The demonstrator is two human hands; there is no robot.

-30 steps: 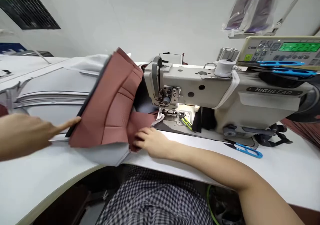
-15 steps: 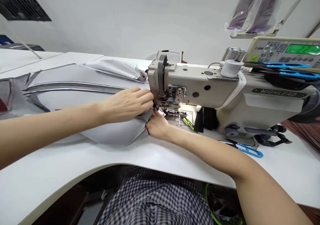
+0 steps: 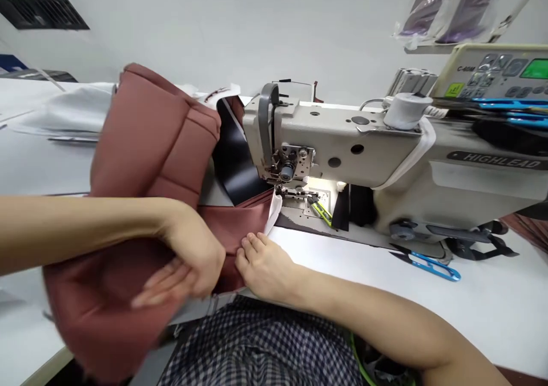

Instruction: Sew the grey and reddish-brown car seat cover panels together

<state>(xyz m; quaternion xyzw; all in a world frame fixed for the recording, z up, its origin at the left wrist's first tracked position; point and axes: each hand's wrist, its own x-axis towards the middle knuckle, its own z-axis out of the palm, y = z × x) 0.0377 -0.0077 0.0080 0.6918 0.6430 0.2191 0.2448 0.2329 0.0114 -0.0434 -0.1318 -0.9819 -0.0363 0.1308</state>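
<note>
Reddish cover flipped, beneath right grip (palm down).

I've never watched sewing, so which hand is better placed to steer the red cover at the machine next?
Probably the right hand: it rests on the red cover, nearer the machine's stitching end. The left hand is farther off, turned away.

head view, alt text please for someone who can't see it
A person's right hand rests on a reddish-brown seamed cover by a HIGHLEAD sewing machine; the left hand, blurred, is bent over the cover. Blue snips lie on the white table at right.
</note>
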